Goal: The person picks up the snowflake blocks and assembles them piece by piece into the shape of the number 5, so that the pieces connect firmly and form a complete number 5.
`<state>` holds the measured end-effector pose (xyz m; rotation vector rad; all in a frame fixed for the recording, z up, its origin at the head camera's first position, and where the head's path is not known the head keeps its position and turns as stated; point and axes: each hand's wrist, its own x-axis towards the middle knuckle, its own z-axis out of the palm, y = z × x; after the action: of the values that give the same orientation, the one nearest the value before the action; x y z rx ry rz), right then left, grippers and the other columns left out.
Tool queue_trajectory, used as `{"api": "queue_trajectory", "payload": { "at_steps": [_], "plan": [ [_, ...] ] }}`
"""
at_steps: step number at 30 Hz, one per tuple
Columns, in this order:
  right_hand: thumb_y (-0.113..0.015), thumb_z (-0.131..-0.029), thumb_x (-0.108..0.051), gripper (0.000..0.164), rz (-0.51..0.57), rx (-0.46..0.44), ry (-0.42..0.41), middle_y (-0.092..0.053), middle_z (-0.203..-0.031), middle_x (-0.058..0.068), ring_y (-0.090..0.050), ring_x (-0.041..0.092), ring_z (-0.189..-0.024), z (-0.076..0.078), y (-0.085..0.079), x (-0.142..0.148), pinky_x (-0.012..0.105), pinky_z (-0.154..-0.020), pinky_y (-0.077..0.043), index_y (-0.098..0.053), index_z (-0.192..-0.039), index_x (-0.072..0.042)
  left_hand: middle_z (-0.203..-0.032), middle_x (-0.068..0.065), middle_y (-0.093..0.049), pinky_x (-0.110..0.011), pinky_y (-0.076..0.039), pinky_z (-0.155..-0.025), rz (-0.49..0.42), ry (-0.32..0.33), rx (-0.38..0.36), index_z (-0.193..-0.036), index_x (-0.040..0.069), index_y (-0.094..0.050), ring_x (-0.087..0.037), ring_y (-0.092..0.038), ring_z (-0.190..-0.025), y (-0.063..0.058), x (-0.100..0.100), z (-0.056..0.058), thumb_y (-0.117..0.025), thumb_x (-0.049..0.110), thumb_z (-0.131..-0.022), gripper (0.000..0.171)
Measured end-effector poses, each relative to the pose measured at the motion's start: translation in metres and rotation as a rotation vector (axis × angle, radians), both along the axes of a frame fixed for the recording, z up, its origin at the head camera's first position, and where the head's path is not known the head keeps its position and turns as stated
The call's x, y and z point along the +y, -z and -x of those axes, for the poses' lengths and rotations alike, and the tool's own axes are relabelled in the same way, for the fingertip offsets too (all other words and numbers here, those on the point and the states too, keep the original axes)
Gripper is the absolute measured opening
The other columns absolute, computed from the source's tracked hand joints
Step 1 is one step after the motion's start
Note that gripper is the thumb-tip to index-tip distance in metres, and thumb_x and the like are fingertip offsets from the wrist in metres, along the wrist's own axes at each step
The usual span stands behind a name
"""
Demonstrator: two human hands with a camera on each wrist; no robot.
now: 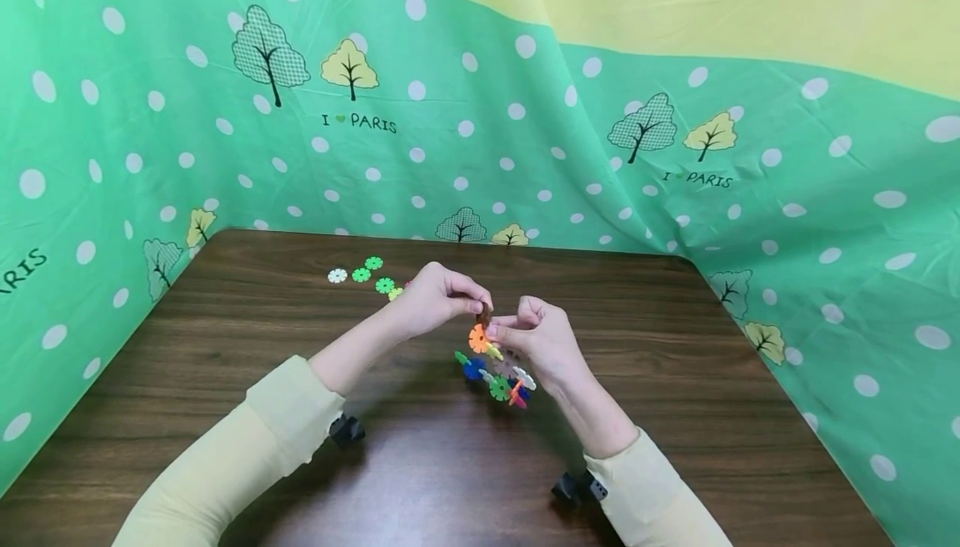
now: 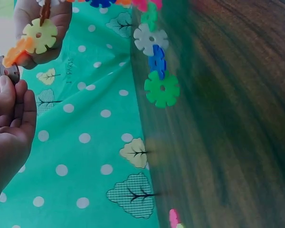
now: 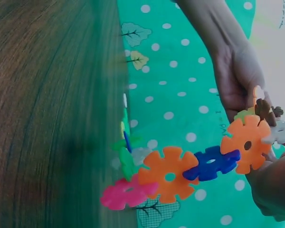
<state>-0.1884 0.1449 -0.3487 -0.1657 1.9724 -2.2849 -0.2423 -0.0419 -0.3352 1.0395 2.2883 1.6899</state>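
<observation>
Notched flower-shaped plastic discs are joined into a hanging chain of several colours over the table. My left hand pinches a brown disc at the chain's upper end. That brown disc touches an orange disc, which leads to a yellow disc. Close beside it, my right hand pinches the chain near the orange disc. In the right wrist view, orange, blue and pink discs hang in a row from the right hand. A green disc ends the chain in the left wrist view. Fingers partly hide the upper joints.
Loose discs lie at the back left of the dark wooden table: a white disc, several green discs and a yellow disc, partly behind the left hand. A green dotted curtain stands around the table's back and sides.
</observation>
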Motion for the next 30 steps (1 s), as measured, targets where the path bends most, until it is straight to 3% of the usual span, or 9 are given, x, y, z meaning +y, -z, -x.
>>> {"api": "queue_trajectory", "payload": {
  "at_steps": [12, 17, 22, 30],
  "plan": [
    [-0.065, -0.073, 0.02, 0.062, 0.064, 0.022, 0.074, -0.072, -0.072, 0.006, -0.068, 0.011, -0.074, 0.0006, 0.0009, -0.0055, 0.018, -0.048, -0.041, -0.016, -0.062, -0.017, -0.083, -0.005, -0.073, -0.023, -0.055, -0.072, 0.02, -0.034, 0.131, -0.083, 0.006, -0.076, -0.01, -0.068, -0.079, -0.003, 0.0018, 0.0009, -0.071, 0.0, -0.081, 0.008],
    [-0.065, -0.072, 0.021, 0.062, 0.046, 0.031, 0.107, -0.071, -0.08, 0.016, -0.07, 0.012, -0.076, 0.0013, 0.0002, -0.0064, 0.019, -0.048, -0.04, -0.016, -0.062, -0.017, -0.081, -0.004, -0.073, -0.023, -0.055, -0.071, 0.011, -0.062, 0.162, -0.082, 0.006, -0.076, -0.01, -0.068, -0.076, -0.0033, 0.0025, -0.0004, -0.071, -0.001, -0.08, 0.008],
    [-0.063, -0.072, 0.022, 0.062, 0.054, 0.021, 0.114, -0.07, -0.081, 0.02, -0.07, 0.013, -0.077, 0.0039, 0.0001, -0.0066, 0.019, -0.054, -0.049, -0.015, -0.064, -0.016, -0.08, -0.003, -0.072, -0.021, -0.055, -0.07, 0.022, -0.084, 0.187, -0.082, 0.007, -0.076, -0.009, -0.067, -0.074, -0.0022, 0.0021, -0.0025, -0.072, 0.0, -0.08, 0.009],
    [-0.059, -0.08, 0.018, 0.053, 0.092, -0.008, 0.002, -0.072, -0.073, 0.002, -0.064, 0.009, -0.066, 0.0066, 0.0037, -0.0047, 0.02, -0.05, -0.041, -0.02, -0.063, -0.013, -0.089, 0.0, -0.073, -0.022, -0.055, -0.07, 0.076, -0.08, 0.223, -0.094, 0.01, -0.076, -0.006, -0.067, -0.081, -0.002, -0.0032, -0.0011, -0.071, 0.009, -0.082, 0.013]
  ]
}}
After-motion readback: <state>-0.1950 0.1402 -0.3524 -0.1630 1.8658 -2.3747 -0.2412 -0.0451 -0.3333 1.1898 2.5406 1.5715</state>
